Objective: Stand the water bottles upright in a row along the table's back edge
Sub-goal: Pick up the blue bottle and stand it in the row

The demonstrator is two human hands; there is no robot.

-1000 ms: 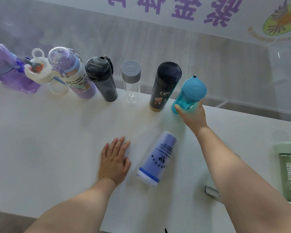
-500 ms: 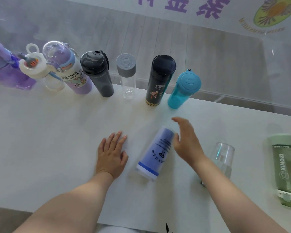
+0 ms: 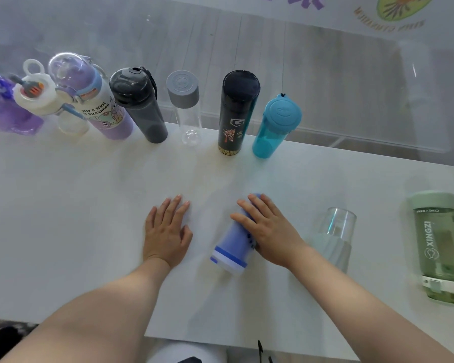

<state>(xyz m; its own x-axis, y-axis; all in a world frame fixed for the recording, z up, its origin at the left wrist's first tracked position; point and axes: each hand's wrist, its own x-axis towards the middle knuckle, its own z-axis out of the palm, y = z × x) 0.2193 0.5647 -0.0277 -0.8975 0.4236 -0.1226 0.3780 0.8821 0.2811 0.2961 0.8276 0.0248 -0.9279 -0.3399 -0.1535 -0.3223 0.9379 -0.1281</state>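
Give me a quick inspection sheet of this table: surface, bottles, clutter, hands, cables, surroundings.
Surface: white table, looks clean.
Job's things: seven bottles upright along the back edge, ending at the teal bottle; lavender bottle, clear bottle and green bottle lying down nearer the front.
Clutter: nothing seen.
Hands: left hand flat on the table, holding nothing; right hand laid over the lavender bottle, its grip not clearly closed.
Cables: nothing seen.
Surroundings: clear panel behind the table, a banner above it.
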